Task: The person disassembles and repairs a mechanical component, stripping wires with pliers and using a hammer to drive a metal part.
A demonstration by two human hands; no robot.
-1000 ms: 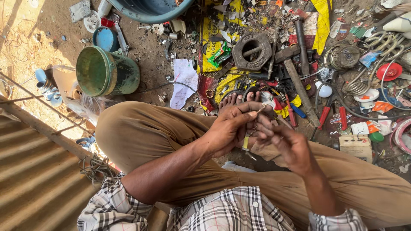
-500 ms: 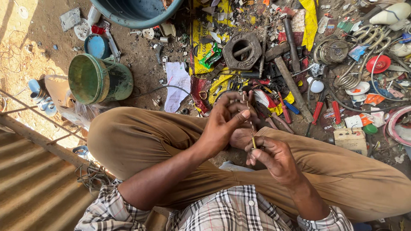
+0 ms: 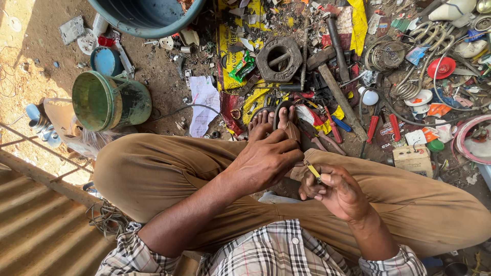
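Observation:
My right hand is closed around a small thin yellow-and-metal piece, held over my crossed legs in tan trousers. My left hand rests palm down on my shin, its fingers reaching toward my bare foot and a sandal; what lies under its fingertips is hidden. The two hands nearly touch.
On the dirt ahead lie a large rusty hex nut, a hammer, red-handled pliers, wire coils, a white bulb and paper scraps. A green bucket lies on its side at left, a blue tub above. Corrugated sheet lower left.
Both hands have dropped lower toward my lap. My left hand let go of the small piece and moved onto my leg; my right hand keeps the piece.

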